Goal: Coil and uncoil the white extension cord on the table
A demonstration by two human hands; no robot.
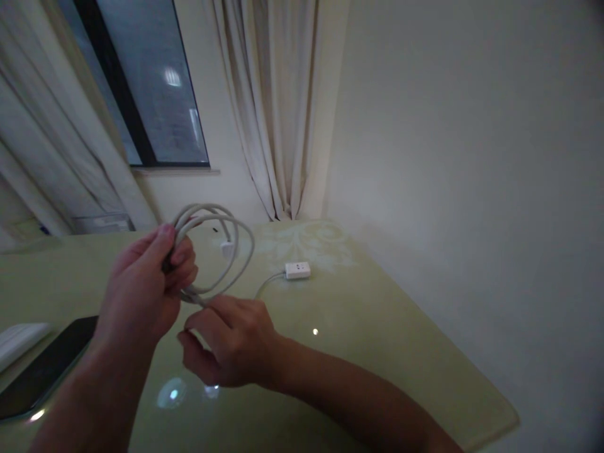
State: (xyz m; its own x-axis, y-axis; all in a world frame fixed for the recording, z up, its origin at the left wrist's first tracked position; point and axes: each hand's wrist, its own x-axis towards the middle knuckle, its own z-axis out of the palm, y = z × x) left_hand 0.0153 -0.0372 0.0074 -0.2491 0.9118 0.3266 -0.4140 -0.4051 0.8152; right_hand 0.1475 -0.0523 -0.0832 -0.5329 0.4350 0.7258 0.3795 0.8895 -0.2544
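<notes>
A light grey cable (pixel 253 241) is wound into several loose loops above the table. My left hand (pixel 146 277) is closed around the left side of the loops, thumb on top. Just below the coil, my right hand (pixel 236 343) has curled fingers pinching the cable's lower part; its fingertips are partly hidden. A small white block (pixel 228 248), perhaps a plug, shows through the loops. Beyond my right hand, a white socket block (pixel 297 270) lies on the table, with a grey cord running from it down behind that hand.
The glossy pale green table (pixel 377 352) reflects lights and meets the wall (pixel 472 157) on the right. At left lie a dark phone (pixel 51 365) and a white flat object (pixel 21 340). Curtains (pixel 274 94) and a window (pixel 151 82) are behind.
</notes>
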